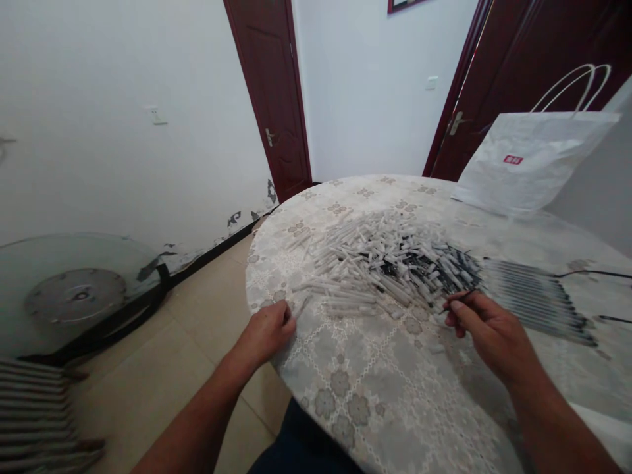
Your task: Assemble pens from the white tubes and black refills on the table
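Observation:
My left hand (269,329) is closed at the table's left edge. From its fingertips a thin whitish plastic tube (302,307) sticks out, slightly blurred. To the right, my right hand (486,332) pinches a thin dark stick (459,300) between thumb and fingers, beside the near right side of the pile. That pile (353,263) is made of many loose white translucent tubes, with black slender pieces (461,263) mixed in on its right. Beyond my right hand lies a neat row of clear sticks with dark ends (533,296), which look like pens.
A patterned cloth covers the round table (355,388). Toward the back right stands a white bag (538,158) with handles. Dark thin strips (592,272) lie at the right. A slatted chair (39,415) and a glass disc with a metal hub (76,294) are at the left.

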A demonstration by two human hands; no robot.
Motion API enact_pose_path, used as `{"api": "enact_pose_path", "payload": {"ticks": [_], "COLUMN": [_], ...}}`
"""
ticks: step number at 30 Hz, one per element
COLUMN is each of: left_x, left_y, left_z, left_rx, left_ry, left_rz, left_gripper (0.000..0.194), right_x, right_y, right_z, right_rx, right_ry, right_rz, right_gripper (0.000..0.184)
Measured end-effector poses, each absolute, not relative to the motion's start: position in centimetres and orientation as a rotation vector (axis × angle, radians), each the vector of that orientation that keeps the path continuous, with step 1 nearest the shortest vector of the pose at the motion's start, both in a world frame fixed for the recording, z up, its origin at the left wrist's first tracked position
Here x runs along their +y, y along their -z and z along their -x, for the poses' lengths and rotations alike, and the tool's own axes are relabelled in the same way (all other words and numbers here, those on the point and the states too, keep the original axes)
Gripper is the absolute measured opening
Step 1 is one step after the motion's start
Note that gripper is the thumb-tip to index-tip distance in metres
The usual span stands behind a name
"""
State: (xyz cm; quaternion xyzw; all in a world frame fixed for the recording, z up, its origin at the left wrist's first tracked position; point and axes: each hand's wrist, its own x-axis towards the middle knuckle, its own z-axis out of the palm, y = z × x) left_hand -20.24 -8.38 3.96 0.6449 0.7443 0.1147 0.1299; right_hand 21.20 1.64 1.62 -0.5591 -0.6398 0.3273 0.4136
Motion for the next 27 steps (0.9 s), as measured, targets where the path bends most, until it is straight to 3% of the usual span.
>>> {"api": "enact_pose_path", "payload": {"ticks": [5, 9, 12, 19, 27], "left_x": [-5.9, -3.6, -1.7, 2.9, 3.7], "left_y": [-3.8, -4.1, -4.8, -6.0, -2.6], "left_z": [19.3, 16.3, 13.3, 5.4, 2.0], "left_rx": [1.976, 1.557, 1.272, 0.816, 0.766], "left_ry": [-0.724, -0.916, -0.991, -0.963, -0.926], "left_rz": [-1.583, -1.356, -1.199, -0.943, -1.007], "left_gripper": [0.015, 0.031, 0.026, 0.027, 0.024], "right_x": [1.6, 1.5, 1.3, 1.5, 1.9], "right_y": [-1.4, -1.4, -1.8, -2.5, -2.3], "right_z": [-20.8, -20.4, -20.1, -19.6, -19.4], "right_rx": [-1.569, -1.52, -1.491, -1.332, -1.081], "right_ry": [-0.875, -1.006, -1.079, -1.086, -1.142], "right_rz": [1.378, 1.289, 1.231, 1.144, 0.986], "right_gripper": [0.028, 0.029, 0.03, 0.03, 0.023]}}
